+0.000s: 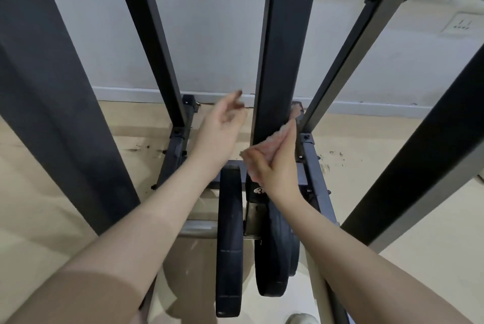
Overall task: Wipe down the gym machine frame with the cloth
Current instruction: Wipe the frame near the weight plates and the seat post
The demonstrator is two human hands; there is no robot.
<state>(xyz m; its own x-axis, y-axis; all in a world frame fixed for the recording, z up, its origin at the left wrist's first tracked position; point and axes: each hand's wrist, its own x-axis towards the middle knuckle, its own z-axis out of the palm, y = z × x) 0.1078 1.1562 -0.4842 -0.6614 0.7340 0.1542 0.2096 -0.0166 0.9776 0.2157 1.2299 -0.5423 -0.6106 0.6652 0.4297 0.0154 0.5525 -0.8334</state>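
In the middle of the picture, the right hand (275,169) pinches the pink cloth (272,141) against the dark bar (285,61). The bar runs straight up and down. The left hand (222,124), just left of the bar, hangs loose with nothing in it.

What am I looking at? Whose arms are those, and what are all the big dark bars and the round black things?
The camera sits on a person's head and looks down, so those are that person's own arms. The dark bars are the frame of a gym machine. The round black things are weight plates, standing on edge low down on the machine. The right hand holds a pinkish cloth against the middle bar to wipe it. The left hand is open and holds nothing. Behind are a pale wall and a tan floor.
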